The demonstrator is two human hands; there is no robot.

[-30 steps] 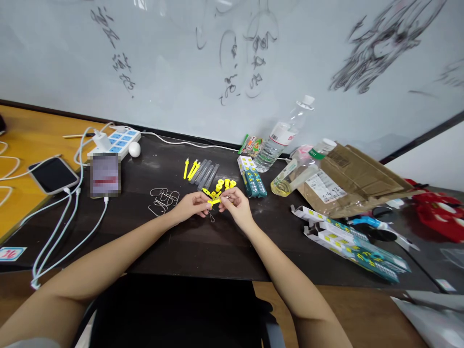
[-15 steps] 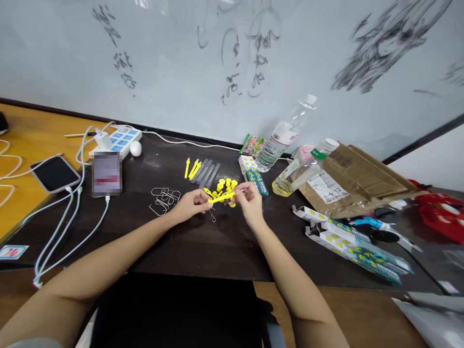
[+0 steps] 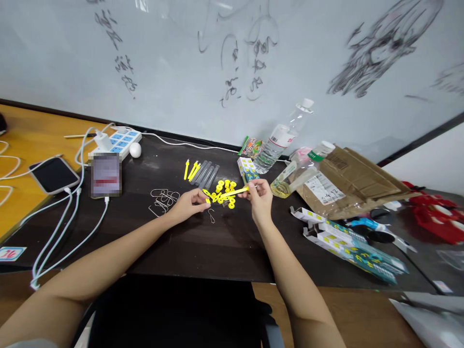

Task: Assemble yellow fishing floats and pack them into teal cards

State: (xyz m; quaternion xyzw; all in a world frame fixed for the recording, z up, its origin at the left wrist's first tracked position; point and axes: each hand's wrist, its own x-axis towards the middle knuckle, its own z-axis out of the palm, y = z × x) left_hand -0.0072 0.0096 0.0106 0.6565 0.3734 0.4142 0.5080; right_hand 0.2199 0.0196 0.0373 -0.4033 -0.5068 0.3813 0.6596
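My right hand (image 3: 260, 197) pinches one end of a thin yellow plastic rod (image 3: 235, 192), whose free end points left over a pile of small yellow plastic parts (image 3: 227, 184). Between the thumb and fingertips of my left hand (image 3: 190, 205) is a small yellow plastic piece (image 3: 208, 201); its exact shape is too small to tell. A bent wire hook (image 3: 212, 216) lies on the dark table just below the pile. Behind it are several clear plastic tubes (image 3: 207, 173) and several yellow rods (image 3: 194, 170). More wire hooks (image 3: 164, 200) lie left of my left hand.
A printed box (image 3: 248, 169), a water bottle (image 3: 277, 145) and a second bottle (image 3: 299, 171) stand behind my right hand. Flattened cartons (image 3: 355, 246) and a brown parcel (image 3: 348, 179) lie right. Phones, white cables and a power strip (image 3: 123, 141) occupy the left.
My hands have drawn apart, the right one moving right with the yellow rod. The rod earlier spanned both hands; now a small yellow piece shows apart from it in my left fingers.
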